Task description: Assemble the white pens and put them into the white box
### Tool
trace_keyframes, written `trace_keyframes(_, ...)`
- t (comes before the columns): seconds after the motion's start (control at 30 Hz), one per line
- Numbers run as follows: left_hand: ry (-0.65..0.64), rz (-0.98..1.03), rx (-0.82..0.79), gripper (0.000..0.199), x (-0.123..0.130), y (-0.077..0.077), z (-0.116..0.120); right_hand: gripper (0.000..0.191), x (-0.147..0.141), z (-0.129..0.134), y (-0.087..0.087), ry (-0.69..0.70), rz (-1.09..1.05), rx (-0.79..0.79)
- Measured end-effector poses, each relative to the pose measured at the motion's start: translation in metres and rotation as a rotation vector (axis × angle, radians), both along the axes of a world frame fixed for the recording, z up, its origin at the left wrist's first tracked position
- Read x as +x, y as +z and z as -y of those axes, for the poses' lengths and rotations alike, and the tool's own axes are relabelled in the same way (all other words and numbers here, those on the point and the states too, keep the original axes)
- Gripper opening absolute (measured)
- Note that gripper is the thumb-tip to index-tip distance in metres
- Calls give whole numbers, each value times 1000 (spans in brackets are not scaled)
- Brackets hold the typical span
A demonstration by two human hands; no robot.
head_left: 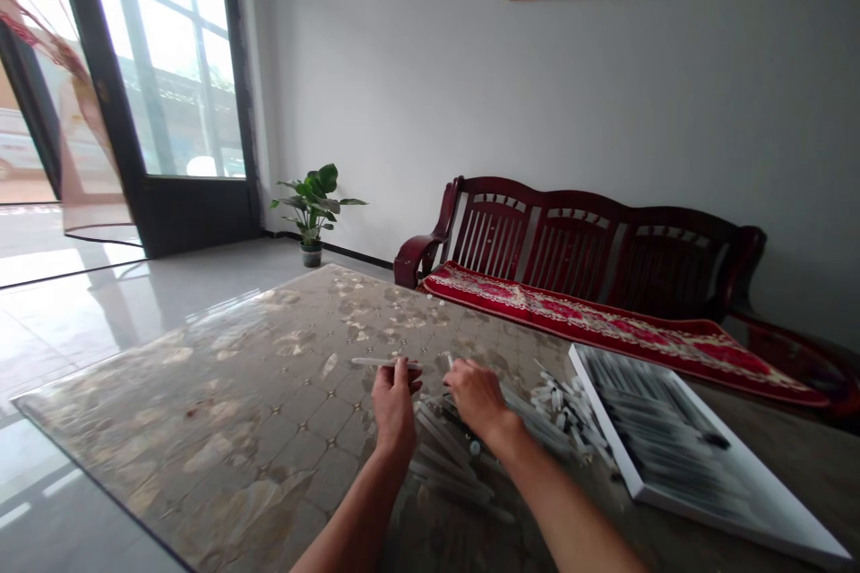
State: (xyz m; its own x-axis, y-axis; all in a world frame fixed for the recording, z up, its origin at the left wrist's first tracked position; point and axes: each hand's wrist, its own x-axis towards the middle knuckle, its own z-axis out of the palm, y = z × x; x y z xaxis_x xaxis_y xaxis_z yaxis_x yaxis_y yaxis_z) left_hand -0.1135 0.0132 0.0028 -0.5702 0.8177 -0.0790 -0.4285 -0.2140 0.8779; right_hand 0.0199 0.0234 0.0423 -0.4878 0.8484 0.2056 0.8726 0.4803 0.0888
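My left hand (395, 403) is closed around a slender whitish pen-like tube (368, 362), which points out to the left above the table. Close by on the right, my right hand (476, 392) is pinched with its fingers bent down, and a small pale piece (451, 360) shows at its fingertips. Beneath and between my forearms lie several translucent tubes (447, 443) in a loose heap. Beyond my right wrist is a pile of small white cap-like pieces (561, 403), mixed with a few dark ones.
A shallow white box (638, 488) holding many dark and clear pen-like sticks stands on the right. The table (269, 412) has a glossy patterned cover. Behind it are a dark red wooden bench (551, 215) and a potted plant (313, 206); a glass door (161, 63) is at left.
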Motion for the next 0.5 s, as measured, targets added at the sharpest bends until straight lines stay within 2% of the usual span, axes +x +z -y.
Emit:
trace_keyframes(0.17, 7, 58, -16, 31, -3, -4, -5, 24, -17, -12, -7, 106, 100, -31)
trace_keyframes(0.33, 11, 109, -53, 22, -2, -5, -9, 22, -7, -8, -6, 122, 100, -10)
trace_keyframes(0.4, 2, 175, -83, 16, -2, -3, -9, 19, 2, -4, -7, 93, 7, 30)
trace_keyframes(0.5, -63, 265, -96, 10, 0, 1, -7, 14, 16, 5, -11, 19, -298, 105)
